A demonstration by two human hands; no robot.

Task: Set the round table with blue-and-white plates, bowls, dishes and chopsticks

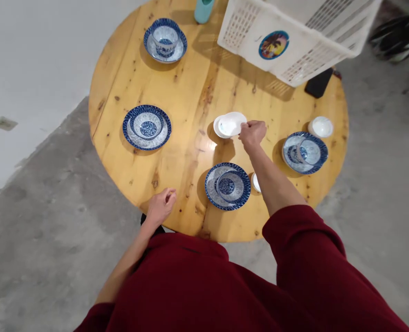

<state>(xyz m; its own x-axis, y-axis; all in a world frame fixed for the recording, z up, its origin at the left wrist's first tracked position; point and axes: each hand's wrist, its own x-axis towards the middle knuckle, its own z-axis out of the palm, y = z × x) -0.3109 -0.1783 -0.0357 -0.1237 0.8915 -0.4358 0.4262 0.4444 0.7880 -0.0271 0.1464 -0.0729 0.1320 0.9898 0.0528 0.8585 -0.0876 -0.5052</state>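
My right hand (253, 134) reaches over the middle of the table, its fingers pinching the edge of a small white cup (232, 124). That cup is tilted, and a second white rim (218, 126) shows behind its left side; I cannot tell whether the two are nested or only overlap. My left hand (161, 206) is at the table's near edge, its fingers curled in with nothing visible in them. Between my arms, a blue-and-white bowl (229, 185) rests on a patterned plate (213, 196), beside another white cup (256, 182) partly hidden by my right forearm.
Other bowls on plates stand at the left (147, 127), far left (165, 40) and right (310, 152). A white cup (321, 127) sits at the right. A white plastic crate (252, 39), a turquoise container (203, 10) and a black phone-like object (319, 83) are at the back.
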